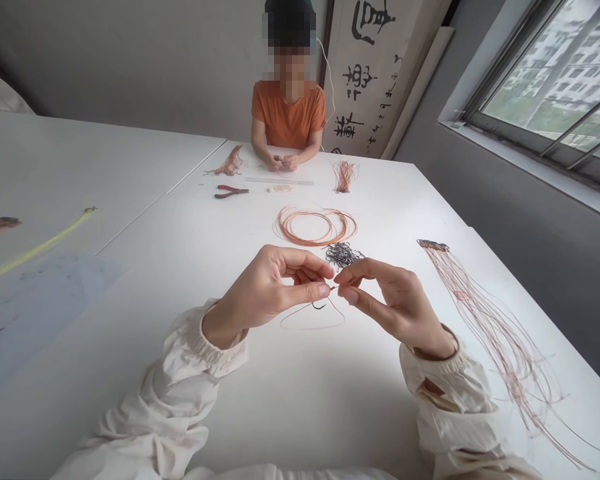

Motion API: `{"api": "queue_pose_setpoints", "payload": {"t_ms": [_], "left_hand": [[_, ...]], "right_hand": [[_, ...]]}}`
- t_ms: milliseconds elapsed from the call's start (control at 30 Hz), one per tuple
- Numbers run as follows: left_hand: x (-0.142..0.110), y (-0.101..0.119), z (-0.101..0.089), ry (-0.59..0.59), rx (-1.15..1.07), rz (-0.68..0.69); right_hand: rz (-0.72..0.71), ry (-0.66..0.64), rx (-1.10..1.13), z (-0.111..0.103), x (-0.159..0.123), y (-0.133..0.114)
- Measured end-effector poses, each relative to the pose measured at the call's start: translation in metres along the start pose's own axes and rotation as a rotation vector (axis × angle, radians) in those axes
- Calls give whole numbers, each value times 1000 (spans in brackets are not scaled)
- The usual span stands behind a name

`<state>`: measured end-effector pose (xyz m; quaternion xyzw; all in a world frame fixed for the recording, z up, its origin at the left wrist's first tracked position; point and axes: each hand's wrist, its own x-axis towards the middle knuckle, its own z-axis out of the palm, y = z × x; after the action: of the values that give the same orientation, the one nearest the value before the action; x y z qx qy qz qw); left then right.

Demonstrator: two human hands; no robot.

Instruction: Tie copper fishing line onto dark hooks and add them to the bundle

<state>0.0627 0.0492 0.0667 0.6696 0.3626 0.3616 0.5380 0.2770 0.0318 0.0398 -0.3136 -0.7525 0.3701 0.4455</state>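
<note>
Over the near part of the white table (300, 407), the left hand (265, 290) pinches a dark hook (319, 307), its bend showing below; the right hand (403, 300), thumb and forefinger narrowed, appears to grip the thin line (313, 329) beside it; this piece looks unfinished; the bundle of lined hooks (433, 246) at right seems done, while loose hooks (344, 255) and coiled line (300, 237) beyond are apparently left

Small workroom, white tables (300, 393), hook pile (344, 255), coiled orange line (300, 239), pliers (238, 191), calligraphy panel (367, 73), barred window (555, 87)
</note>
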Motion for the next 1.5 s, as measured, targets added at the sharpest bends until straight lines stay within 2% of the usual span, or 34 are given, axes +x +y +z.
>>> {"api": "queue_pose_setpoints", "payload": {"t_ms": [200, 467, 633, 1067, 1167, 1267, 1367, 1500], "left_hand": [[2, -2, 0, -6, 40, 35], [1, -1, 0, -95, -7, 71], [3, -3, 0, -76, 11, 74], [1, 0, 0, -124, -86, 29], [2, 1, 2, -120, -134, -13], [2, 1, 3, -143, -211, -52], [2, 2, 4, -122, -227, -53], [1, 1, 2, -29, -170, -15]], "right_hand": [[42, 44, 61, 5, 2, 2], [36, 85, 104, 12, 1, 1], [59, 87, 107, 13, 1, 1], [-50, 103, 38, 15, 0, 1], [-19, 99, 104, 14, -1, 1], [67, 73, 261, 15, -2, 1], [75, 86, 301, 18, -2, 1], [3, 182, 204, 12, -2, 2]]}}
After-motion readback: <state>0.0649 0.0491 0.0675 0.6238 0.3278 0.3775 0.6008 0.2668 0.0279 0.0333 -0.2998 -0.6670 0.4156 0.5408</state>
